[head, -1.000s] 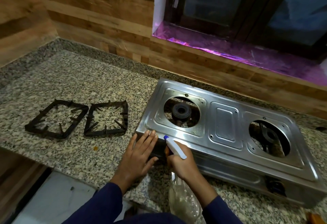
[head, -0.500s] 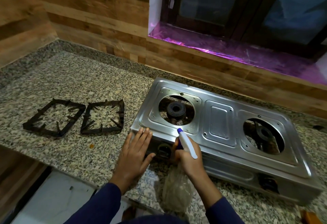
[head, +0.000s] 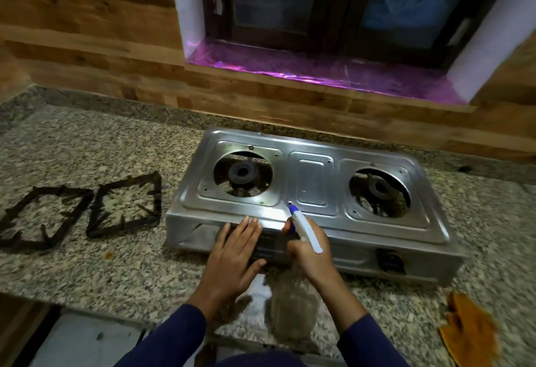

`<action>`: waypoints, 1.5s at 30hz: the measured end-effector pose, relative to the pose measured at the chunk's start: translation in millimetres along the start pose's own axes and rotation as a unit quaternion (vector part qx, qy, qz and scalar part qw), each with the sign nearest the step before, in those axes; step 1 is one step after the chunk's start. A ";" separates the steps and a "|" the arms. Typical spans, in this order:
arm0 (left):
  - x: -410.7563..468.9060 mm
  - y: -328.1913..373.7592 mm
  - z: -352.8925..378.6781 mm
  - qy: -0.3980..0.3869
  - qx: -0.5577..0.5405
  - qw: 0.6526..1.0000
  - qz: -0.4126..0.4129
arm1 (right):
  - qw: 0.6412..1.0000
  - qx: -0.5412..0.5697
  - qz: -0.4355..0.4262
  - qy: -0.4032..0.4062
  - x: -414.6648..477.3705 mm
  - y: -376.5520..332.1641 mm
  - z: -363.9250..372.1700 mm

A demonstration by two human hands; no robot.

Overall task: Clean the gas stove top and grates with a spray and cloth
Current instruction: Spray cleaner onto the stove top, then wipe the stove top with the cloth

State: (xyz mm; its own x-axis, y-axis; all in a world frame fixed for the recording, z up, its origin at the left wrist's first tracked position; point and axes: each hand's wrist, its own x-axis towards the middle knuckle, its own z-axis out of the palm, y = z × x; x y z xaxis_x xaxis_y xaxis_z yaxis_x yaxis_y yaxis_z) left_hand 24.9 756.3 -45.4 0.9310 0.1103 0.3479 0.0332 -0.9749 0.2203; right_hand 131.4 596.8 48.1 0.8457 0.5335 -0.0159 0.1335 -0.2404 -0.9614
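The stove (head: 313, 192) sits on the counter (head: 116, 273), before the window sill (head: 319, 73). Left of it lie two grates (head: 46, 218) (head: 127, 207) side by side — a cloth (head: 470, 329) at the counter's near right edge.

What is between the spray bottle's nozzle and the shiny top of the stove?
Nothing visible. The right hand holds the spray bottle with its nozzle aimed at the stove top. The grates lie off to the side, and the left hand rests on the stove's front.
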 end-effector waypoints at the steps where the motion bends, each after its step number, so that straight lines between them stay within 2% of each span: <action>1: 6.0 8.5 2.7 -0.007 -0.003 1.000 0.014 | 1.000 0.012 0.009 0.017 -2.9 3.4 -9.0; 4: 22.8 33.2 11.8 -0.026 -0.011 0.998 0.048 | 0.997 0.058 0.037 0.046 -12.2 9.9 -36.4; 8: 46.5 72.9 25.6 -0.047 -0.033 0.994 0.091 | 0.998 0.016 0.035 0.057 -25.8 25.2 -79.7; 12: 72.4 112.4 40.0 -0.065 -0.041 0.986 0.150 | 0.990 0.058 0.057 0.118 -44.9 36.1 -118.9; 17: 105.8 171.9 59.4 -0.089 -0.044 0.973 0.208 | 0.979 0.040 0.054 0.195 -69.6 50.6 -186.1; 19: 117.4 193.0 67.4 -0.091 -0.049 0.971 0.217 | 0.960 0.074 0.075 0.258 -78.8 54.6 -213.3; 22: 122.1 210.1 79.8 -0.078 -0.052 0.975 0.203 | 0.902 0.135 0.119 0.394 -86.8 58.8 -257.0; 24: 118.3 214.2 86.1 -0.063 -0.055 0.979 0.188 | 0.881 0.104 0.075 0.455 -83.3 62.4 -290.0; 26: 114.2 214.7 89.7 -0.049 -0.053 0.981 0.182 | 0.875 0.065 0.037 0.478 -71.2 63.4 -318.8; 28: 114.2 215.1 91.3 -0.042 -0.051 0.982 0.178 | 0.875 0.035 0.017 0.482 -54.5 66.9 -342.1; 32: 114.1 214.8 93.0 -0.035 -0.048 0.983 0.176 | 0.899 -0.022 0.017 0.436 -23.9 99.8 -366.9; 37: 115.3 211.4 93.9 -0.030 -0.031 0.981 0.190 | 0.906 0.017 0.044 0.420 -11.7 131.5 -375.1; 40: 115.5 210.5 94.8 -0.027 -0.018 0.980 0.196 | 0.921 0.003 0.074 0.383 -19.4 138.3 -373.8; 42: 114.9 211.2 94.5 -0.024 -0.022 0.981 0.192 | 0.913 -0.028 0.112 0.391 -38.4 146.6 -361.1; 45: 115.1 211.2 91.7 -0.022 -0.035 0.980 0.194 | 0.865 -0.164 0.209 0.425 -84.6 169.6 -316.8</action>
State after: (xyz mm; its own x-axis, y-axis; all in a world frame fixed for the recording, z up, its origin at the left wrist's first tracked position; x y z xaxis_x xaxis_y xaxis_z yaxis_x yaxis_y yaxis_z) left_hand 172.4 545.4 -42.4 0.8838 -0.2758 0.3780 -0.3497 -0.9260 0.1420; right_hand 246.2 254.0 -26.6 0.9116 -0.4112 -0.0013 -0.2535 -0.5595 -0.7891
